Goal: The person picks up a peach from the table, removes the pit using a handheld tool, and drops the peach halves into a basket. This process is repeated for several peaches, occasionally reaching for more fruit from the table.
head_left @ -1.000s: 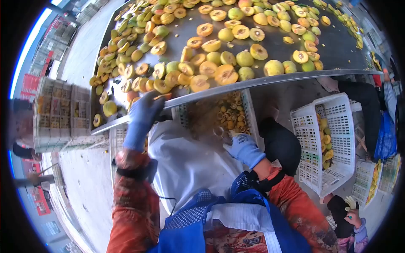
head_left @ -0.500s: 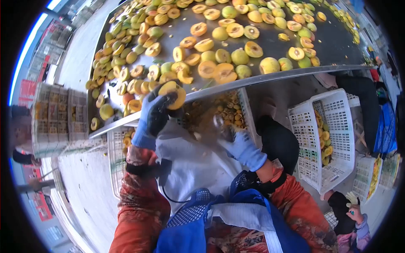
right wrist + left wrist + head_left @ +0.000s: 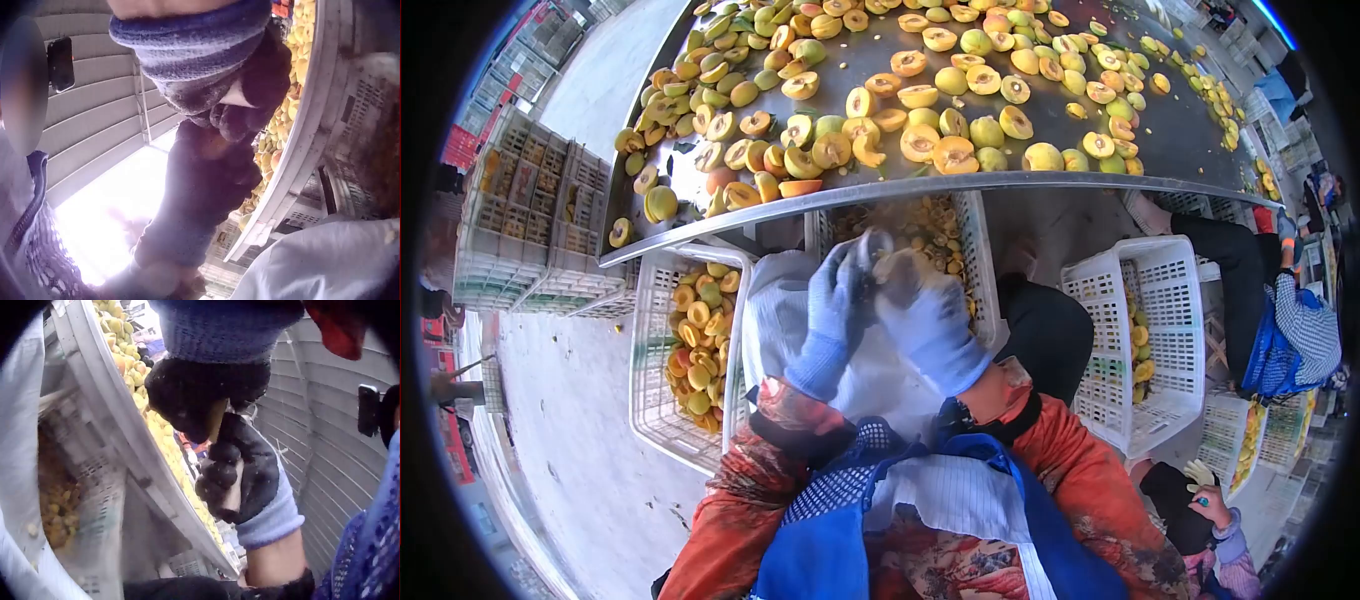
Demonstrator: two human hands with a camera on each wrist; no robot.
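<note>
Above the lap, the gloved left hand and gloved right hand are close together, both blurred. A peach half is held in the left hand's fingers; the left wrist view shows only a sliver of it. The right hand curls its fingers round the pale handle of a pitting tool, which also appears as a handle in the right wrist view. Dark palms hide most of the fruit, and the tool's working end is hidden or blurred where the hands meet.
A metal table piled with peach halves spans the front. Below it, a crate holds pieces between the knees. Another crate of halves stands left, and a tilted white crate right. Other people sit at the right; stacked crates stand far left.
The left hand has picked up a peach half at the table's edge and brought it down and right to the right hand. The right hand has risen slightly to meet it.
</note>
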